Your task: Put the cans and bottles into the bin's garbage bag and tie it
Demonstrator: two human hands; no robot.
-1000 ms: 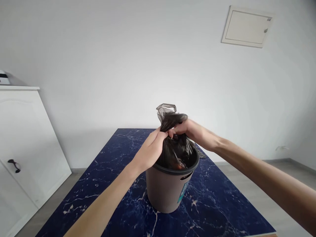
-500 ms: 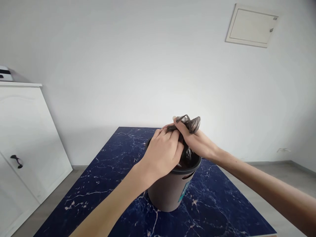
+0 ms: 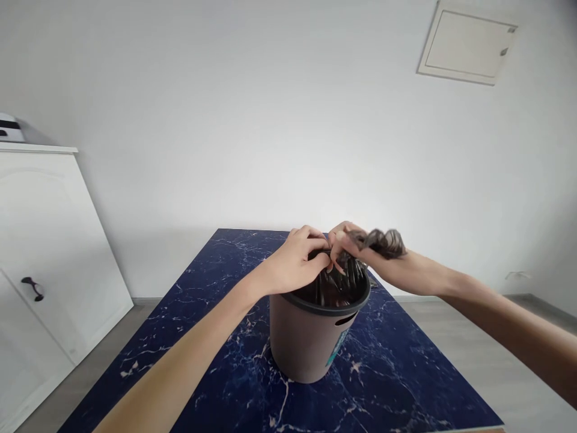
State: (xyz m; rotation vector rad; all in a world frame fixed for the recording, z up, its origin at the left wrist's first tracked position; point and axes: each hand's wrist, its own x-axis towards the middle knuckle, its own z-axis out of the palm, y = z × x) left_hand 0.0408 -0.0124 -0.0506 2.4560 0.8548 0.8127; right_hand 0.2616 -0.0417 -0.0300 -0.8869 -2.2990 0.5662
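So the thin dark bag [image 3: 331, 294] is sitting inside the grey-brown bin [image 3: 302, 343], which stands upright on the blue marbled counter [image 3: 202, 313], and the bag's neck is bunched up above the rim [image 3: 315, 310]. I'd bet that plastic is super light, floppy and a bit slick, plus easy to tear if you dig a nail in. No clue how heavy the contents are, can't really make them out. If it were me I'd grab the gathered neck, several folds at once, since a single layer would probably stretch or slip. The bin looks stiff, and the handle slot [image 3: 345, 320] just under its rim seems like the better grip for that one.

Hands-wise, the right hand [image 3: 372, 263] comes in from the right with its fingers clamped on the bunched bag, and a crinkly loose end [image 3: 385, 242] lies along the top of it. The left hand [image 3: 295, 260] reaches in over the bin's left side, fingers curled right up against the right hand's. Can't tell if those are pinching the bag too, the contact spot's hidden
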